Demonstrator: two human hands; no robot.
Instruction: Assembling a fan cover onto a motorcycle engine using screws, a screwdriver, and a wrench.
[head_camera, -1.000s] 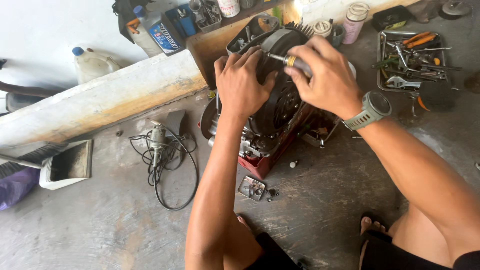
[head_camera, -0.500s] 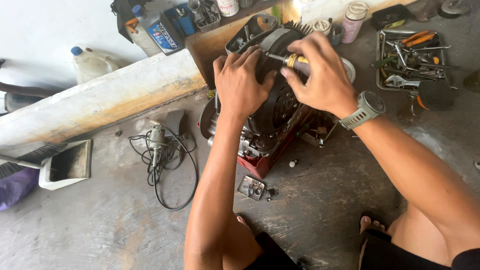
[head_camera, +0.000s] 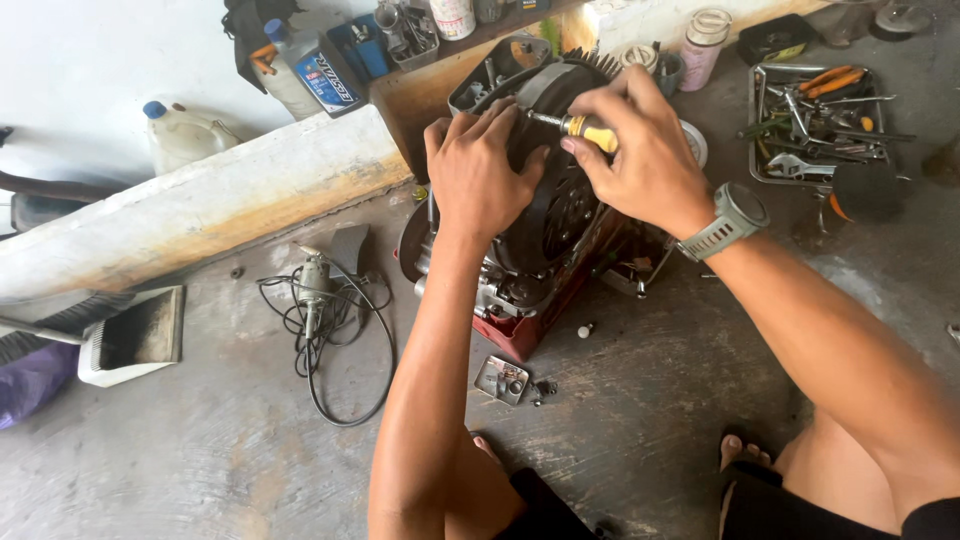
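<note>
Screwdriver work on a small engine on the concrete floor

The right hand (head_camera: 645, 160) grips a yellow-handled screwdriver (head_camera: 585, 131), its metal shaft angled into the top of the black, ribbed engine (head_camera: 545, 215); the left hand (head_camera: 480, 175) lies spread flat on the engine's rounded cover, seemingly to steady it. Right of the engine sits a metal tool tray (head_camera: 815, 120); left of it, a corded grinder (head_camera: 315, 290).
</note>
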